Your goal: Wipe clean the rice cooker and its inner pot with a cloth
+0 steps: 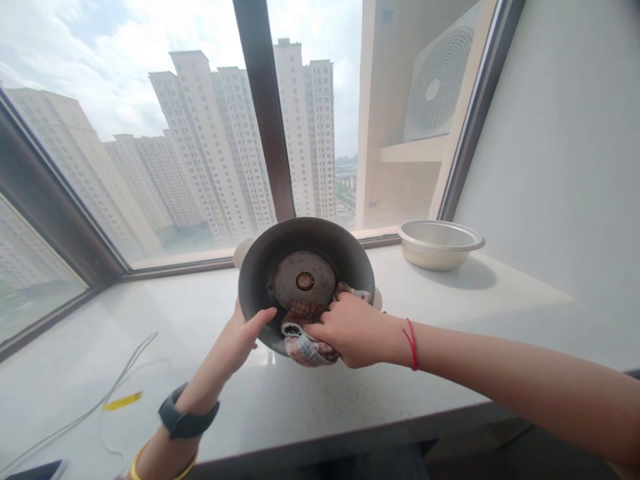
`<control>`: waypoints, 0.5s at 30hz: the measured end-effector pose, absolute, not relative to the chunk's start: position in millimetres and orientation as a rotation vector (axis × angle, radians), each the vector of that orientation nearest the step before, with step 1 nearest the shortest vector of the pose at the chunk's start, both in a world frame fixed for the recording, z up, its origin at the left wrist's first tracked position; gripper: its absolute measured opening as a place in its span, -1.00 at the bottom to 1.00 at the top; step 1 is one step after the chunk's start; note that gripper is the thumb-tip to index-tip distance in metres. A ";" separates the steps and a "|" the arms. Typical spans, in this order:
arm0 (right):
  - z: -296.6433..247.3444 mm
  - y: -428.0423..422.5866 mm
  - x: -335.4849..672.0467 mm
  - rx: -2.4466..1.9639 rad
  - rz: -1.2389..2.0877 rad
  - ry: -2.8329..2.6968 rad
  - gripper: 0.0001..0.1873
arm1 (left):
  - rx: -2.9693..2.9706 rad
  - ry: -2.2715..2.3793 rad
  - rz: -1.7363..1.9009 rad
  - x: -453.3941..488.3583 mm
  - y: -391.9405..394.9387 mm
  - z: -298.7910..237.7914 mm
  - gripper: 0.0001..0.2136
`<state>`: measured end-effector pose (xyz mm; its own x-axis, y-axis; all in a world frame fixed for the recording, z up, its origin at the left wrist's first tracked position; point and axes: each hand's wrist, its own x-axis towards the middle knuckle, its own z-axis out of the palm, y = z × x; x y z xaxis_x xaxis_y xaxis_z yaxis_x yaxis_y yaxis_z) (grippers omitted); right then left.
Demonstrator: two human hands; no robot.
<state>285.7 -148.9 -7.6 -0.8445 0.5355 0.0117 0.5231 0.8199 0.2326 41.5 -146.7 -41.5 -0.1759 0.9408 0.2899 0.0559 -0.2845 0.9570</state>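
A grey-lined pot (260, 267) is held tilted above the white windowsill (450, 313) by the left hand (245, 337), fingers curled over its rim, while a patterned cloth (305, 350) is clutched against its inside by the closed right hand (350, 330).

Your left hand (244, 337) is raised and curled, while your right hand (353, 330) reaches across just beside it, fingers bent downward.

- Grey pot (260, 267): lower rim hidden by the cloth and right hand (350, 330).
- Patterned cloth (305, 350): middle covered by the right hand; full outline not visible.
- Left hand (240, 340): fingers hidden behind the pot.
- Right forearm (525, 380): cut off by the right edge.
- Dark object (37, 472): cut off at the lower left corner; kind cannot be told.
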 end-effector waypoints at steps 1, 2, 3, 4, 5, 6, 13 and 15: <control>-8.1 -149.0 284.1 0.844 0.361 2.949 -0.47 | 1.341 1.219 1.506 38.6 -146.3 -41.8 -0.50; -8.1 -148.3 282.9 0.825 0.367 2.949 -0.50 | 1.338 1.207 1.484 36.1 -145.2 -41.2 -0.49; -7.6 -146.9 282.3 0.800 0.375 2.947 -0.52 | 1.309 1.167 1.497 33.9 -143.6 -39.8 -0.48; -6.8 -144.7 282.2 0.768 0.387 2.944 -0.54 | 1.251 1.116 1.525 31.8 -141.7 -37.7 -0.48; -5.9 -142.2 282.8 0.733 0.404 2.943 -0.56 | 1.176 1.074 1.541 29.8 -139.7 -35.1 -0.48; -5.0 -139.4 284.0 0.696 0.423 2.945 -0.57 | 1.097 1.047 1.545 27.8 -137.8 -32.1 -0.49; -7.7 -122.7 306.0 0.618 0.556 2.973 -0.53 | 1.185 0.882 1.557 28.8 -130.4 -6.2 -0.54; -11.1 -122.1 312.7 0.635 0.599 2.981 -0.56 | 1.193 0.893 1.533 39.1 -127.6 0.3 -0.56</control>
